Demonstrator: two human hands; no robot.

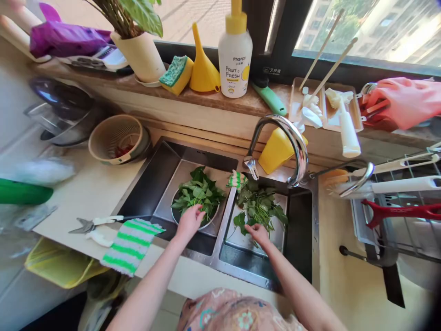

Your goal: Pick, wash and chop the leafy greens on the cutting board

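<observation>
My left hand (190, 224) is over the near edge of a heap of leafy greens (200, 191), its fingertips closed together by the leaves. Whatever may be between those fingertips is too small to make out. The heap lies in a round bowl (212, 219) in the left sink basin. In the right basin, my right hand (259, 234) pinches a leafy green (240, 222) between thumb and fingers. More stemmed greens (262, 204) lie just beyond it, on the basin's far side.
A chrome faucet (253, 138) arches over the right basin. A striped cloth (134, 246) and scissors (93, 224) lie on the left counter, near a colander (117, 138) with red pieces. A dish rack (406, 207) stands right. Bottle (235, 64) and funnel (204, 69) line the sill.
</observation>
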